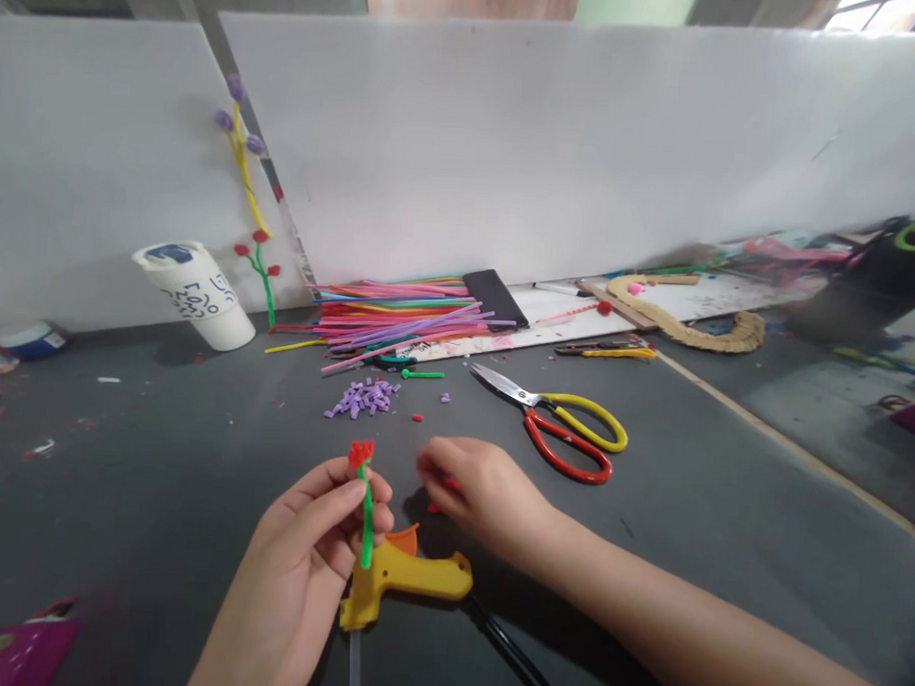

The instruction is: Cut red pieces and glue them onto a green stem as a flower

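Between the thumb and fingers of my left hand (308,538) is a small pipe-cleaner flower (366,510), with a green stem and a red tip. Just below it, a yellow glue gun (419,576) with an orange trigger lies on the table, a clear glue stick coming out of its rear. My right hand (489,489) is low over the table, fingers curled together, above some red pieces (435,506) that it partly covers. Whether it pinches one is hidden. Cut purple pieces (366,398) form a pile beyond my hands.
Scissors (567,419) with red and yellow handles lie to the right, a utility knife (614,350) behind them. At the back are many coloured pipe cleaners (405,316), a black phone-like slab (496,296) and a straw-wrapped hook shape (690,326). A white cup (196,296) stands left.
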The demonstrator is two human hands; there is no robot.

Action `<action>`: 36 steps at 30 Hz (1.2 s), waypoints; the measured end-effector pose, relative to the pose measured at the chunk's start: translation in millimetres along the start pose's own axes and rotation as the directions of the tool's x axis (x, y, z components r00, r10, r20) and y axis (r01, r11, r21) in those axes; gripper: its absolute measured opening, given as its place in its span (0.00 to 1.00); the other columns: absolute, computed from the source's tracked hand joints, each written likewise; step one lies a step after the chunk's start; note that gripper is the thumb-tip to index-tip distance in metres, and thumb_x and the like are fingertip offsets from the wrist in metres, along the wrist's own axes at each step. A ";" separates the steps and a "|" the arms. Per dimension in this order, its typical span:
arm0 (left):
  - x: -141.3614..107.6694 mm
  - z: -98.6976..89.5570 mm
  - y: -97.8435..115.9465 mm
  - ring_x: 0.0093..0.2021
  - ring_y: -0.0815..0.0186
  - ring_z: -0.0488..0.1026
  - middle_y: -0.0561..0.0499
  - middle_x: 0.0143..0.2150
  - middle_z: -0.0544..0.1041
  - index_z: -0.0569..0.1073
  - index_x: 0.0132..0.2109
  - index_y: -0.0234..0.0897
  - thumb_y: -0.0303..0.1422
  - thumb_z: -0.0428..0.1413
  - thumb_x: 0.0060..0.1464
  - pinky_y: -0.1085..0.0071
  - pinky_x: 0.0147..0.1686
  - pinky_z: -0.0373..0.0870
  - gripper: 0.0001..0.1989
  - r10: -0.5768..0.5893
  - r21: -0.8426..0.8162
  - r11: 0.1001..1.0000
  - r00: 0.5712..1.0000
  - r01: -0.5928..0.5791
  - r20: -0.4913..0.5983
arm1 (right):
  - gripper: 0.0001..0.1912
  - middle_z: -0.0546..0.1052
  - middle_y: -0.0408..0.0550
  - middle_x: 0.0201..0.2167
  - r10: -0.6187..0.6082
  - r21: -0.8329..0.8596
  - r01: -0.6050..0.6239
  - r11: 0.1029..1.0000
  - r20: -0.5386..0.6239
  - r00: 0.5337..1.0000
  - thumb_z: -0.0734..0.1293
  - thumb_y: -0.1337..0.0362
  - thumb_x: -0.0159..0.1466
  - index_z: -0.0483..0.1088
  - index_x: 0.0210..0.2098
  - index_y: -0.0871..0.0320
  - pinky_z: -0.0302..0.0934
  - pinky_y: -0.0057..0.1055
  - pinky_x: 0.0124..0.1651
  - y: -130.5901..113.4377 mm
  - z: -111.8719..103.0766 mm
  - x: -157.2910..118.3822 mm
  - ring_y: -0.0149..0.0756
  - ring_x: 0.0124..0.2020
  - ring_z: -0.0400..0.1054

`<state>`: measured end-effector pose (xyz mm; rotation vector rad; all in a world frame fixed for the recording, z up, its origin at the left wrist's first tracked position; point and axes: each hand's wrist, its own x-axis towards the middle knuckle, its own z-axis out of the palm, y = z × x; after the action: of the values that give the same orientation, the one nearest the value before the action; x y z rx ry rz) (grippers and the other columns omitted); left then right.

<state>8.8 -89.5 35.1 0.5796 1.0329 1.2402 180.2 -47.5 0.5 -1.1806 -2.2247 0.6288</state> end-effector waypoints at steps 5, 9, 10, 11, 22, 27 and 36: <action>-4.3 6.0 -5.0 0.23 0.73 0.71 0.51 0.27 0.77 0.78 0.30 0.33 0.25 0.60 0.49 0.80 0.25 0.69 0.02 -0.062 0.052 0.997 0.995 0.058 0.083 | 0.08 0.78 0.44 0.29 0.121 0.328 -0.107 0.939 -0.021 0.992 0.60 0.70 0.64 0.71 0.38 0.60 0.66 0.24 0.33 -12.1 -23.4 -8.6 0.30 0.30 0.73; -5.6 10.1 -10.0 0.22 0.73 0.71 0.51 0.27 0.77 0.78 0.31 0.33 0.26 0.60 0.49 0.79 0.24 0.68 0.01 -0.145 0.091 0.986 0.986 0.137 0.083 | 0.05 0.77 0.41 0.27 0.224 0.641 -0.188 0.744 0.026 0.974 0.64 0.70 0.60 0.73 0.32 0.58 0.67 0.25 0.34 -21.9 -31.3 -16.6 0.30 0.30 0.73; -6.0 11.1 -10.9 0.22 0.73 0.70 0.51 0.27 0.77 0.77 0.31 0.33 0.26 0.60 0.48 0.80 0.23 0.67 0.01 -0.158 0.101 0.984 0.984 0.150 0.079 | 0.04 0.76 0.40 0.25 0.236 0.681 -0.199 0.704 0.039 0.971 0.65 0.70 0.59 0.72 0.30 0.58 0.67 0.24 0.33 -23.3 -31.9 -18.0 0.29 0.28 0.72; -6.5 12.0 -11.7 0.21 0.73 0.70 0.51 0.26 0.76 0.77 0.31 0.33 0.26 0.61 0.48 0.80 0.22 0.66 0.01 -0.171 0.109 0.981 0.982 0.162 0.077 | 0.03 0.75 0.39 0.24 0.240 0.699 -0.206 0.685 0.051 0.970 0.65 0.69 0.59 0.71 0.29 0.58 0.66 0.23 0.31 -24.1 -32.4 -19.2 0.28 0.26 0.71; -9.6 14.4 -13.9 0.21 0.73 0.69 0.54 0.23 0.75 0.76 0.30 0.34 0.27 0.62 0.47 0.80 0.23 0.65 0.02 -0.231 0.227 0.952 0.969 0.206 0.092 | 0.06 0.73 0.45 0.29 -0.190 0.079 0.193 0.978 -0.039 0.981 0.61 0.73 0.65 0.68 0.33 0.61 0.60 0.24 0.32 -27.7 -44.6 -28.0 0.30 0.28 0.66; -9.2 15.2 -14.6 0.21 0.72 0.69 0.54 0.23 0.75 0.76 0.29 0.34 0.27 0.62 0.46 0.79 0.23 0.65 0.02 -0.222 0.260 0.946 0.972 0.195 0.079 | 0.06 0.72 0.45 0.28 -0.267 -0.038 0.265 0.963 -0.044 0.963 0.60 0.73 0.66 0.66 0.33 0.60 0.58 0.25 0.32 -24.3 -42.1 -31.1 0.31 0.29 0.64; -9.5 17.7 -15.5 0.21 0.70 0.70 0.53 0.21 0.75 0.76 0.28 0.35 0.28 0.63 0.44 0.77 0.22 0.63 0.03 -0.206 0.283 0.943 0.974 0.173 0.090 | 0.09 0.71 0.45 0.27 -0.339 -0.129 0.328 0.936 -0.073 0.938 0.59 0.70 0.68 0.67 0.32 0.61 0.55 0.26 0.30 -22.3 -38.8 -29.6 0.31 0.27 0.62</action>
<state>31.9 -99.9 33.3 0.7394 1.1400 0.8884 206.0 -78.2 36.2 -0.8330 -2.3311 0.3040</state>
